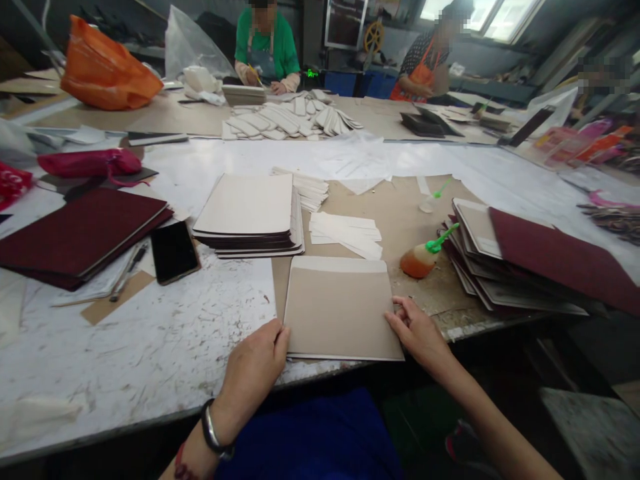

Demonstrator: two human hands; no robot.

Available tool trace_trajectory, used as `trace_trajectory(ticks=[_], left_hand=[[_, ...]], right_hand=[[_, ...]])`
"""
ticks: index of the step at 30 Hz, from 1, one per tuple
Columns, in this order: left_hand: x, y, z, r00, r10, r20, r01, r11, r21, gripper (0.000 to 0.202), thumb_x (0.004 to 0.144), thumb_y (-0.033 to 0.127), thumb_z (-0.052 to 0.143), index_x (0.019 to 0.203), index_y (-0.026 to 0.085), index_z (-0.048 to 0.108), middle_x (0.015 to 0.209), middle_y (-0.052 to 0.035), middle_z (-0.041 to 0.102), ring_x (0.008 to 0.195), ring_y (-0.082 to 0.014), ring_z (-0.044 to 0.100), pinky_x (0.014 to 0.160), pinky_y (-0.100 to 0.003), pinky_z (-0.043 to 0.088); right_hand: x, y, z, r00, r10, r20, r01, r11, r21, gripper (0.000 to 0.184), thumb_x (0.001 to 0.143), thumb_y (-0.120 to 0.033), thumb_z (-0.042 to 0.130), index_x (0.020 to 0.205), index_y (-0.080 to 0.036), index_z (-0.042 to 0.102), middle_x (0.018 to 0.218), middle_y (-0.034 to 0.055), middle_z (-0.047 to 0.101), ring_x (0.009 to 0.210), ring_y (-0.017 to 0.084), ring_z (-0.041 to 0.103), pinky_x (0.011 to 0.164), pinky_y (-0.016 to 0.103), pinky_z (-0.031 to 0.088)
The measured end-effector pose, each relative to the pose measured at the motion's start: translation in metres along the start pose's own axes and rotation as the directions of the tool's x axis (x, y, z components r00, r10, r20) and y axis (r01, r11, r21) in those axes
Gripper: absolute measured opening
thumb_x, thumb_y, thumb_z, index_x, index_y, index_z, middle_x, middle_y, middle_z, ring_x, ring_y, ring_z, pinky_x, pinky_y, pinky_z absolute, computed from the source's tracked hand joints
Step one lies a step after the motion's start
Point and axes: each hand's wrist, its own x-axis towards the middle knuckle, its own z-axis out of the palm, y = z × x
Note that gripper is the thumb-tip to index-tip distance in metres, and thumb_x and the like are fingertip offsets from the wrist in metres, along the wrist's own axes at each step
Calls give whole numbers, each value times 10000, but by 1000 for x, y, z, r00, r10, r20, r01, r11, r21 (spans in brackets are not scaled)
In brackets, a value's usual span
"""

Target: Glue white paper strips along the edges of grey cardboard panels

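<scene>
A beige board panel [340, 310] with a paler strip along its far edge lies at the table's front edge. My left hand [260, 350] grips its left edge, fingers curled and partly hidden. On the opposite side, my right hand [413, 327] pinches the right edge between thumb and fingers. Just beyond the panel lie loose white strips [345, 232]. Left of them stands a neat stack of cream-faced panels [245, 207] with dark undersides. A squeeze bottle [419, 259] with orange-brown liquid and a green nozzle tilts near my right hand.
Maroon and beige panels [555, 253] are piled at the right, overhanging the table edge. At the left are maroon panels [80, 233], a phone [174, 250] and a pen [129, 270]. Across the table, a person in green [267, 47] works behind heaped pale pieces [295, 119].
</scene>
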Motion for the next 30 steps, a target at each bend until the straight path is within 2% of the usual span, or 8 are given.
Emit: trace_trajectory(ticks=[11,30], left_hand=[[4,3,-7,995,-23,100,14,996,84,238,896,325,288,752,222,447,762,-56,635,753,-223,609,584,-278,307],[5,9,-7,993,-39,108,28,994,108,253,905,319,257,792,222,463,804,-71,654,771,-235,626,597,-288,348]], right_hand=[[-2,-2,1,999,-40,-20,40,999,-20,305,801,-341,440,1027,-145,499,666,0,502,624,183,511,597,286,394],[-1,0,0,997,-60,-46,60,998,-9,260,784,-306,481,996,-159,518,633,-4,531,580,177,524,573,278,403]])
